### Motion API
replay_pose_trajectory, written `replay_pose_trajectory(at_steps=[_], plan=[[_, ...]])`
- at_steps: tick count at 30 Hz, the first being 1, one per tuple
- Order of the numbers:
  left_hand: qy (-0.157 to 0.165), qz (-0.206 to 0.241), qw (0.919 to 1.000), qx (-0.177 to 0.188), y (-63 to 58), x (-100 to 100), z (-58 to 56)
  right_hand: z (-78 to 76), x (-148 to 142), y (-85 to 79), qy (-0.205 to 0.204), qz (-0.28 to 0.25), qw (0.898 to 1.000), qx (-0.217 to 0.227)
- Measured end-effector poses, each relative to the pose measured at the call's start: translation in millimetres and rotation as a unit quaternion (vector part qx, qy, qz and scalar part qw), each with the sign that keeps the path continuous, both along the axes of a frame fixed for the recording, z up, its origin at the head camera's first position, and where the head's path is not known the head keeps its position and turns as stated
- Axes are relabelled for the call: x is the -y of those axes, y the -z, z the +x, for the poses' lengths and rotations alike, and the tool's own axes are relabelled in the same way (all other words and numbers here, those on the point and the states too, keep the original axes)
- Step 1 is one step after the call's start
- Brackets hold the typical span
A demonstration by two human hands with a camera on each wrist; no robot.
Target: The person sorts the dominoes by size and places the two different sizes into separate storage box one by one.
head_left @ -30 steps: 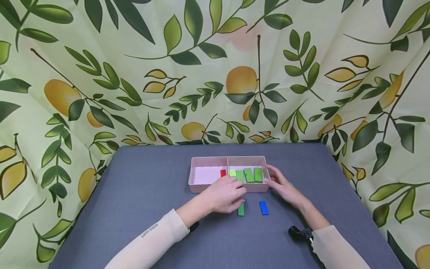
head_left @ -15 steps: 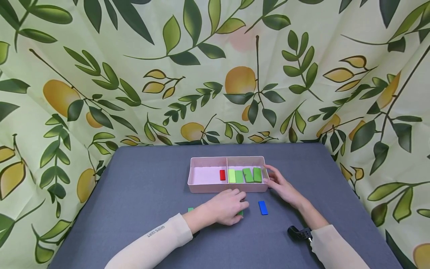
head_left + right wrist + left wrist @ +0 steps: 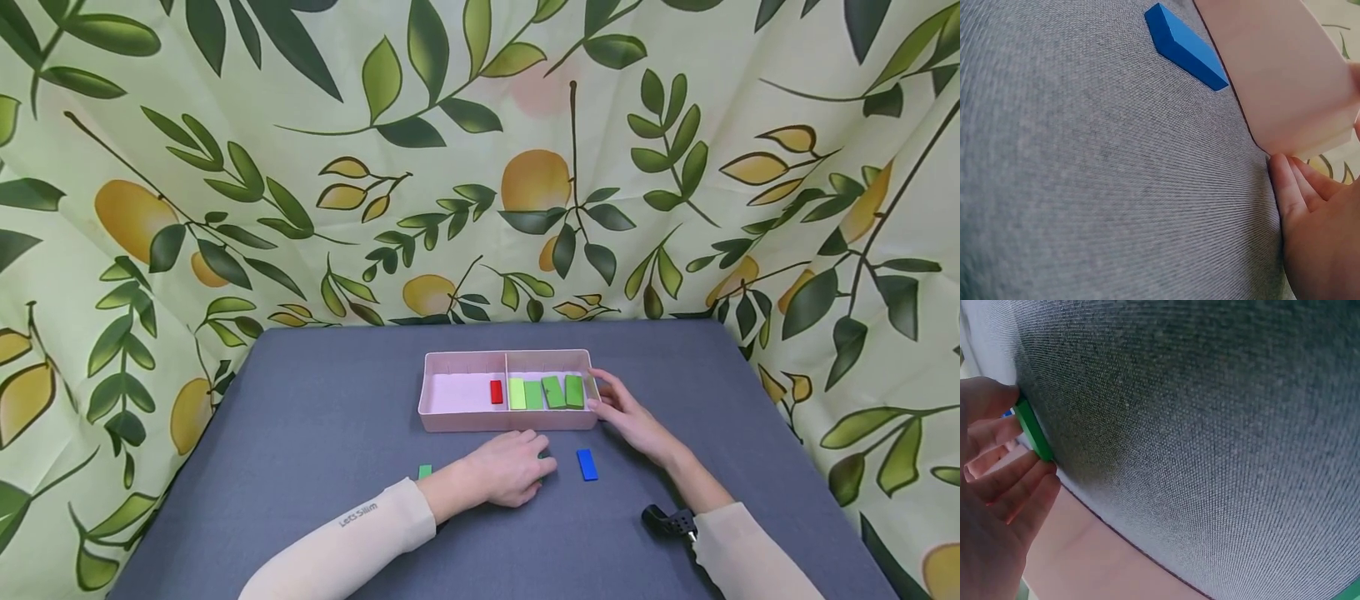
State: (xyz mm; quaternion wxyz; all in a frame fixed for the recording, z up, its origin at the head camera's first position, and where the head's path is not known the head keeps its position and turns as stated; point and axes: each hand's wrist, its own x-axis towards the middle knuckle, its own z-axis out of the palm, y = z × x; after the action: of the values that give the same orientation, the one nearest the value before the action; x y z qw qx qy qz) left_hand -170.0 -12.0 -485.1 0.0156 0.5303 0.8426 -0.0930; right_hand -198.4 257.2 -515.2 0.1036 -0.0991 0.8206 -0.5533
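Observation:
My left hand [image 3: 506, 468] is in front of a pink two-part box [image 3: 465, 423], low over the table. In the left wrist view its thumb and fingers pinch a green block [image 3: 1034, 430] by its ends; in the head view the hand mostly hides that block. My right hand [image 3: 637, 421] holds the box's right end, fingers against its wall and rim. The right wrist view shows fingertips [image 3: 1282, 169] at the box's lower corner. On the table between the hands lies a blue block [image 3: 587, 465]. Another green block [image 3: 425, 471] lies partly behind the left forearm.
In the box's right compartment lie several green blocks, among them a light green one [image 3: 517, 394]. A red block [image 3: 497, 392] lies in the left compartment beside the divider. A grey cloth [image 3: 337, 400] covers the table, and a leaf-patterned curtain [image 3: 450, 167] hangs behind.
My left hand has moved down and slightly right from the box's front edge to the green block on the table and now pinches it. The right hand stays at the box.

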Motion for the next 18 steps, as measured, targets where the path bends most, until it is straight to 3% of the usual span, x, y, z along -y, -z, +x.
replay_pose_trajectory(at_steps=[8,18], plan=[[-0.002,0.03,0.9996,-0.001,-10.6,3.3,-6.0,0.1,1.4,-0.4,-0.002,0.001,1.0,-0.003],[0.008,0.11,0.9932,-0.037,-44.0,10.4,-12.6,0.1,2.4,-1.4,0.005,-0.004,1.0,0.006]])
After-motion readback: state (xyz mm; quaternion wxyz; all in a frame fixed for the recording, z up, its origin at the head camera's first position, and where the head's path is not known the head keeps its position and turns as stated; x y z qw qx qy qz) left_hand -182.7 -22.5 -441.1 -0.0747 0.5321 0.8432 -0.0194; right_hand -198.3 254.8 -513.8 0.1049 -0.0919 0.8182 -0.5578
